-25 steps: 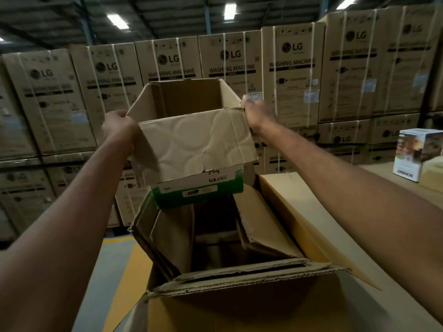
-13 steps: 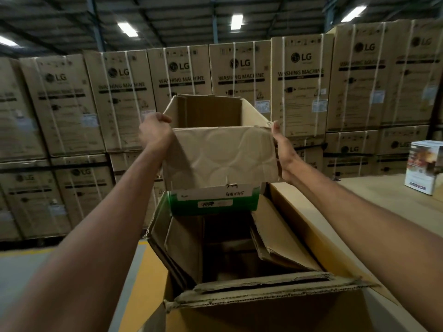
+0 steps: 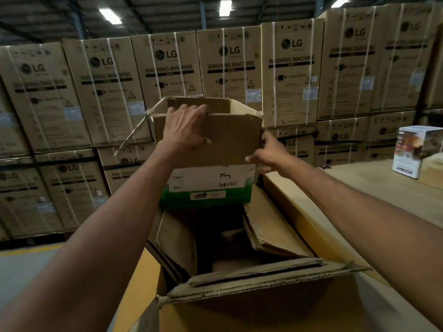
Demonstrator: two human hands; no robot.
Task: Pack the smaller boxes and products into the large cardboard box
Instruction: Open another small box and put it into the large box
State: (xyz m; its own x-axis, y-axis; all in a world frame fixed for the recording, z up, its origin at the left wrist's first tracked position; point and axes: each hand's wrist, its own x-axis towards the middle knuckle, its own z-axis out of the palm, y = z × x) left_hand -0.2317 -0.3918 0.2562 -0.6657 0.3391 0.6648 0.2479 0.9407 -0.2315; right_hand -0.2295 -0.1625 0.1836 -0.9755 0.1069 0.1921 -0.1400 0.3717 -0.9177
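Note:
A smaller open cardboard box [image 3: 230,142], brown with a white label and a green band at its foot, hangs over the far edge of the large cardboard box [image 3: 239,305]. My left hand [image 3: 185,127] grips the small box's near top rim, fingers hooked over the edge. My right hand [image 3: 272,153] holds its right corner, thumb on the front face and fingers behind. The large box stands open below, its flaps bent inward around a dark interior. Something pale lies at its bottom, too dim to identify.
A wall of stacked LG washing machine cartons [image 3: 230,70] fills the background. To the right, a flat cardboard surface [image 3: 374,188] carries a white product box [image 3: 416,150] and a tan box [image 3: 431,170]. Grey floor with a yellow line lies at left.
My left hand shifted from the small box's left side to its near top rim. My right hand slid down its right corner. The box tipped more upright and now looks closer.

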